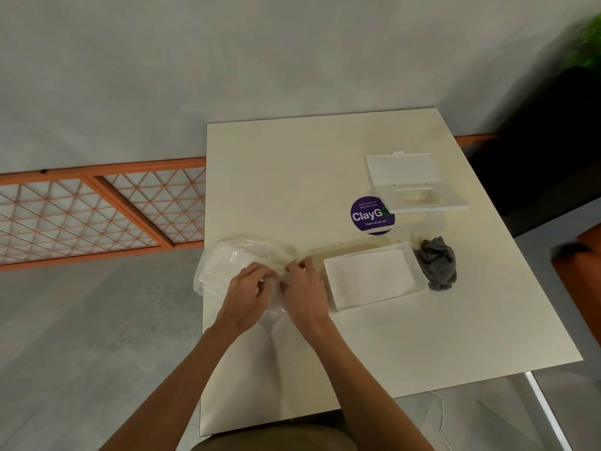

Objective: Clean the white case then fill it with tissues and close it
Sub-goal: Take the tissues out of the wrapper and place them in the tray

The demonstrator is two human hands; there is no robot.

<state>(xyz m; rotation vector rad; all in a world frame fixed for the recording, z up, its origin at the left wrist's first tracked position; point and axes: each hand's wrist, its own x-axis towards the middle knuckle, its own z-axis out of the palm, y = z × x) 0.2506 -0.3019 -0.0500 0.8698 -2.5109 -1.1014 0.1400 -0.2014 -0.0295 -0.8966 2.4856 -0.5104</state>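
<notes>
Probably an office pantry, cream table point(325, 164), purple "Clean as you go" sticker point(369, 217), grey floor point(97, 320)

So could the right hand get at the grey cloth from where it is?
Probably yes: the grey cloth lies uncovered beyond the tissue-filled case, but the right hand is busy pinching the plastic tissue pack.

1. I saw a cream square table point(325, 151) over a pale grey floor point(97, 320).
2. An orange lattice railing point(97, 213) ran behind the table's left edge.
3. A dark planter point(536, 141) with green foliage point(588, 40) stood at far right.
4. Lighting was soft and even, without hard shadows.
</notes>
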